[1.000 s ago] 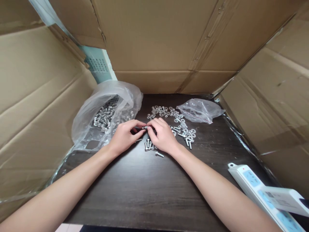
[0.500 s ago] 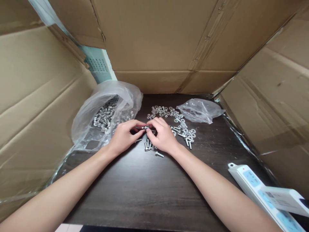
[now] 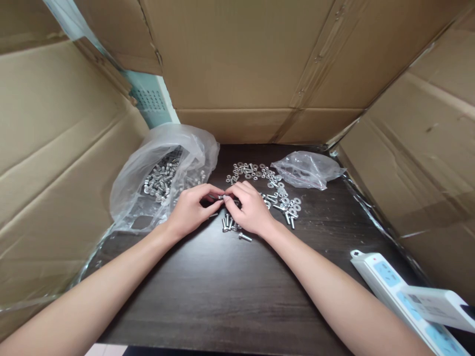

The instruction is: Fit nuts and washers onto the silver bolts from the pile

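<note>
My left hand (image 3: 191,207) and my right hand (image 3: 250,207) meet fingertip to fingertip over the dark table (image 3: 222,291). Between them they pinch a small metal bolt (image 3: 221,197), held level just above the table. Both hands have their fingers closed on it. Right below the fingers lies a small pile of bolts (image 3: 230,225), and one bolt (image 3: 245,237) lies apart in front of my right wrist. Loose washers and nuts (image 3: 272,190) are scattered behind and to the right of my right hand.
A large clear plastic bag of bolts (image 3: 163,173) lies open at the left. A smaller crumpled plastic bag (image 3: 308,169) sits at the back right. A white power strip (image 3: 404,296) lies at the front right. Cardboard walls (image 3: 252,69) enclose the table on three sides.
My right fingers have shifted slightly on the bolt. Otherwise the hands stay in place.
</note>
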